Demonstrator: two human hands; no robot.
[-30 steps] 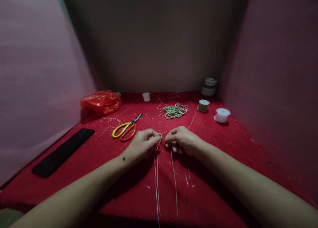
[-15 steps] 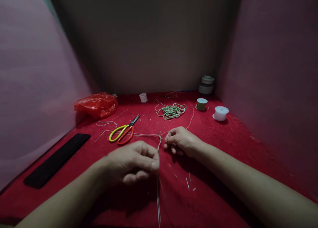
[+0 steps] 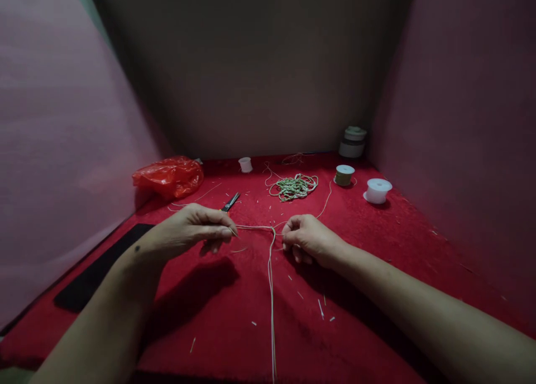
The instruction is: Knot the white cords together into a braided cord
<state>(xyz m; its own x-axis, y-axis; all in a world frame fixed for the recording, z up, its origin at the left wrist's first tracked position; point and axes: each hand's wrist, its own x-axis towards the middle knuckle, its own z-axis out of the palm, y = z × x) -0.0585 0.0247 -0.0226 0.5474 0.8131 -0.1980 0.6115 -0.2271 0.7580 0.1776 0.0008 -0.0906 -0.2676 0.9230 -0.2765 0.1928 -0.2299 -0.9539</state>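
Pale cords run from a junction between my hands down to the front edge of the red cloth. My left hand is pinched on a thin cord, whose end pokes out past the fingertips. It covers most of the scissors, leaving the dark blades showing. Right of the junction, my right hand is closed on a thin cord, its fingertips close to the crossing. A thin cord also runs from behind this hand toward the spool of olive thread.
A heap of green and white braided cord lies beyond my hands. A white spool stands at right, a small white cup at the back. A red plastic bag and a black strip lie left. Cord scraps dot the cloth.
My left hand has left the hanging cords and moved left and up, over the scissors' handles, with a thin cord end now in its fingers. My right hand has kept its place by the junction.
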